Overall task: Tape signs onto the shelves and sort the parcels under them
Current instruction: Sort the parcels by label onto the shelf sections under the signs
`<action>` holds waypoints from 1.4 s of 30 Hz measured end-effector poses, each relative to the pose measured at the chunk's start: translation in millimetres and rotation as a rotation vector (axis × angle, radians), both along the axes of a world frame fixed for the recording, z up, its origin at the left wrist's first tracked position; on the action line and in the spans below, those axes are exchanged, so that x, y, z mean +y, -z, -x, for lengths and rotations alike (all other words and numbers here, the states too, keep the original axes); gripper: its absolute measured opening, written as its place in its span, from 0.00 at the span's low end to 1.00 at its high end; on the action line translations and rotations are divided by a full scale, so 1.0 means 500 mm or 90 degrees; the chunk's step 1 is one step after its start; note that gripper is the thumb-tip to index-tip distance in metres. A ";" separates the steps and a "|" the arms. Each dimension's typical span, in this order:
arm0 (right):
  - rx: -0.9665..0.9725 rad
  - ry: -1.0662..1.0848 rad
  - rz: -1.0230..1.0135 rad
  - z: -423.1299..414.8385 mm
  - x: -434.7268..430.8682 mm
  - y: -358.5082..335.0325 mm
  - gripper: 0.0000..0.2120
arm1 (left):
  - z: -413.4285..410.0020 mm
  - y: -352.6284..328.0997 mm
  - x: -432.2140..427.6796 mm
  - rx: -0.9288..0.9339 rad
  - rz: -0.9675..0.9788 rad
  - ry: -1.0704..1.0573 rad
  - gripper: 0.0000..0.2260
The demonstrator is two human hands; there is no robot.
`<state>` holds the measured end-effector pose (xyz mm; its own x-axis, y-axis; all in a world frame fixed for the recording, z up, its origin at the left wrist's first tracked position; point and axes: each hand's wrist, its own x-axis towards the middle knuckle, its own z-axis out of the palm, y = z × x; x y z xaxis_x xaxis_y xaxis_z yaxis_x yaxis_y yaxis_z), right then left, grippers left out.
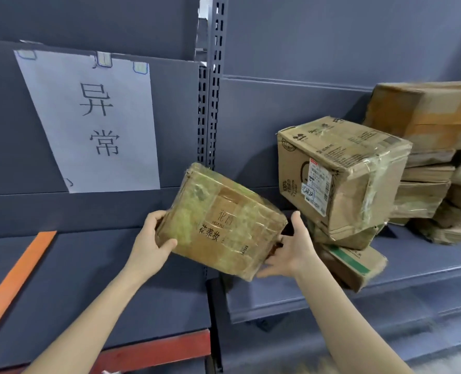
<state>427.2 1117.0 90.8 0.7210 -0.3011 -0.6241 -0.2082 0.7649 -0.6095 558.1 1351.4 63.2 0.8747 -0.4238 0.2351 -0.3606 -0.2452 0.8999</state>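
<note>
A tape-wrapped cardboard parcel (220, 221) with printed characters is held in the air between the two shelf bays, tilted. My left hand (151, 238) grips its left edge with fingers curled round it. My right hand (291, 248) grips its lower right corner from beside and below. A white paper sign (94, 122) with two large characters is taped to the back panel of the left bay by three pieces of tape. The grey shelf (89, 265) under the sign has no parcels on it.
On the right shelf (413, 268), a taped box with a shipping label (342, 171) leans on two smaller boxes, one with a green stripe (353, 265). Several more cartons (437, 157) are stacked at the far right. An orange strip (16, 282) lies on the left shelf. A perforated upright post (210, 103) divides the bays.
</note>
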 end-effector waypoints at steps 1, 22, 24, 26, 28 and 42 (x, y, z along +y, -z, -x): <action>-0.009 0.000 -0.028 0.001 0.009 -0.001 0.42 | 0.009 0.002 0.009 -0.010 -0.013 -0.021 0.24; -0.286 -0.031 0.254 0.039 0.114 0.080 0.14 | 0.080 -0.077 0.061 0.548 0.421 -0.166 0.15; -0.225 -0.044 0.220 0.036 0.113 0.077 0.18 | 0.080 -0.064 0.062 0.528 0.431 -0.182 0.12; -0.164 -0.049 0.218 0.029 0.103 0.073 0.26 | 0.078 -0.049 0.066 0.504 0.442 -0.190 0.10; -0.124 -0.057 0.209 0.021 0.091 0.069 0.30 | 0.073 -0.036 0.071 0.467 0.449 -0.193 0.08; -0.166 -0.096 0.120 -0.030 0.121 0.067 0.12 | 0.054 0.007 0.150 0.352 0.348 -0.156 0.21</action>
